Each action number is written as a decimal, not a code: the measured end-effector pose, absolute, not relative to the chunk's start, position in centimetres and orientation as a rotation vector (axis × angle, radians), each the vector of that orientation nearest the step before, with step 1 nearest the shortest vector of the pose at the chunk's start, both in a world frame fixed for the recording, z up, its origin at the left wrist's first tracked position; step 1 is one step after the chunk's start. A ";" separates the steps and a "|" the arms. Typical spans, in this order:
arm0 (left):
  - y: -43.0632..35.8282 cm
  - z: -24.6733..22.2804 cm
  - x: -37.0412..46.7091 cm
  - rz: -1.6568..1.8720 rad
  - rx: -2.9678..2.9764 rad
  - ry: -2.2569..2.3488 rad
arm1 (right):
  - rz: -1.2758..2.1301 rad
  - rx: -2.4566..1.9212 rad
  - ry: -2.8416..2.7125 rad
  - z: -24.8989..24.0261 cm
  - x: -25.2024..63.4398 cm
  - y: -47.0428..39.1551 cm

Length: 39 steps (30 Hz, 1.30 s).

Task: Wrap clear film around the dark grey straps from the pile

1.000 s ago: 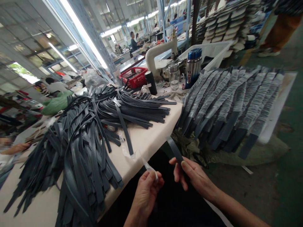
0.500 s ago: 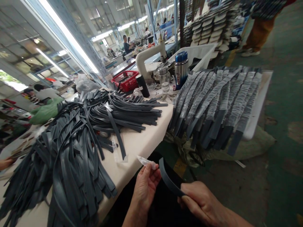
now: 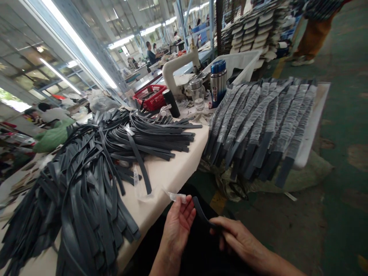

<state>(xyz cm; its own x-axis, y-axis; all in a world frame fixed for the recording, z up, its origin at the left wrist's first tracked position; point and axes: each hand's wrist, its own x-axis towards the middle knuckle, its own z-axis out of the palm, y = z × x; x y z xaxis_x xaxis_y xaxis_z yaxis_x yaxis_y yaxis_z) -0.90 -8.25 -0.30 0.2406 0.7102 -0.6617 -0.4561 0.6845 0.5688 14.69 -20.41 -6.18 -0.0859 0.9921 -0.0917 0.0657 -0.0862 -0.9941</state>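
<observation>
In my left hand (image 3: pixel 180 218) a small clear plastic sleeve (image 3: pixel 177 197) is pinched between thumb and fingers. My right hand (image 3: pixel 234 235) grips a dark grey strap (image 3: pixel 199 211), whose free end curves up beside the left fingertips. Strap end and sleeve look apart, though close together. A heap of similar loose dark straps (image 3: pixel 89 180) covers the table to the left, and one single strap (image 3: pixel 141 168) lies over clear plastic near the table edge. To the right, several straps wrapped in crinkled plastic (image 3: pixel 255 122) lie side by side on a white board (image 3: pixel 309 142).
Behind the heap stand a red basket (image 3: pixel 151 99), a black cylinder (image 3: pixel 171 103), a glass jar (image 3: pixel 197 96) and a steel-blue flask (image 3: pixel 217 84). A sewing machine (image 3: pixel 178 69) and a white bin (image 3: pixel 250 63) are further back. A person in brown trousers (image 3: pixel 314 36) stands at upper right.
My right hand has shifted slightly left, bringing the strap's end nearer my left fingers. The strap's curve shows shorter now. The view has moved slightly.
</observation>
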 end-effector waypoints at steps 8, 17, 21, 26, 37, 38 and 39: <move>-10.0 -0.9 -1.0 0.792 0.341 1.027 | 1.342 -1.317 -1.235 -4.3 13.8 -18.7; -10.1 -1.7 -1.4 0.818 0.342 0.922 | 1.264 -1.259 -1.460 -3.0 14.6 -19.4; -10.3 -2.1 -1.4 0.809 0.317 0.931 | 1.217 -1.297 -1.560 -2.9 14.5 -19.4; -10.2 -1.8 -1.6 0.790 0.304 0.926 | 1.258 -1.259 -1.490 -3.1 14.6 -19.6; -10.5 -1.5 -1.3 0.778 0.281 1.000 | 1.230 -1.261 -1.617 -3.5 14.7 -19.4; -10.6 -1.5 -1.4 0.775 0.282 1.011 | 1.239 -1.263 -1.615 -3.5 14.7 -19.4; -10.6 -1.6 -1.5 0.774 0.289 1.018 | 1.252 -1.265 -1.607 -3.5 14.8 -19.4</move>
<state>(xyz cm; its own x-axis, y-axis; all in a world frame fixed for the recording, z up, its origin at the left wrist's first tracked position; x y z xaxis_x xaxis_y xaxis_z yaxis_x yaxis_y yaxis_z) -1.50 -10.63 -1.60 0.2927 0.6977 -0.6539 -0.4435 0.7049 0.5536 14.76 -19.44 -3.50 -0.2528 0.9672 -0.0245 0.2605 0.0437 -0.9645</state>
